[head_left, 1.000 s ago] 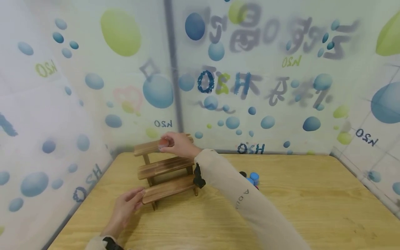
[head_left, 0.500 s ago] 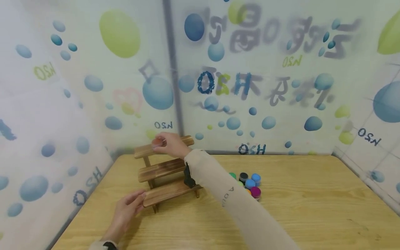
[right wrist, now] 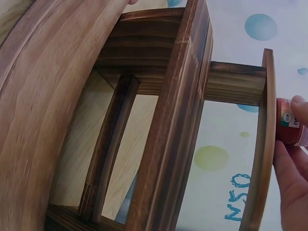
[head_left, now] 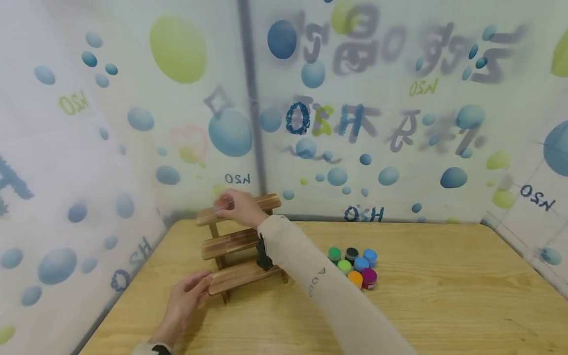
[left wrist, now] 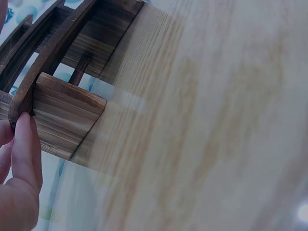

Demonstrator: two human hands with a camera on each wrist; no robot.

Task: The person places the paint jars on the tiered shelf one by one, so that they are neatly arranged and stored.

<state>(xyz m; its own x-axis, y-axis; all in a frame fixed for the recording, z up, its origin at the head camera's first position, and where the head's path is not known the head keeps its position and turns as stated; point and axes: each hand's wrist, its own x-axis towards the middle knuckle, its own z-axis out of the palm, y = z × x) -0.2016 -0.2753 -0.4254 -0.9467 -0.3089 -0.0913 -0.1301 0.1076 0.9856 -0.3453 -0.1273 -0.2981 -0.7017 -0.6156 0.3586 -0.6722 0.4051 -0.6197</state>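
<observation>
A three-tiered wooden stand (head_left: 237, 244) is on the left part of the table, each board higher and farther back than the one before. My right hand (head_left: 243, 207) reaches over its top board and pinches a small paint jar (right wrist: 288, 122) between fingers and thumb. The jar is red with a printed label and sits against the top board in the right wrist view; I cannot tell whether its full weight rests there. With fingertips and thumb, my left hand (head_left: 184, 298) grips the left end of the lowest board, also seen in the left wrist view.
Several paint jars with green, black, blue, orange and purple lids (head_left: 361, 265) stand grouped on the wooden table (head_left: 435, 296), right of the stand. A patterned curtain (head_left: 390, 162) hangs behind and beside the table. My right sleeve (head_left: 319, 281) crosses in front of the stand's right side.
My right hand has shifted slightly left along the top board with the jar. The jar group, earlier mostly behind my sleeve, now shows. My left hand keeps its grip on the lowest board.
</observation>
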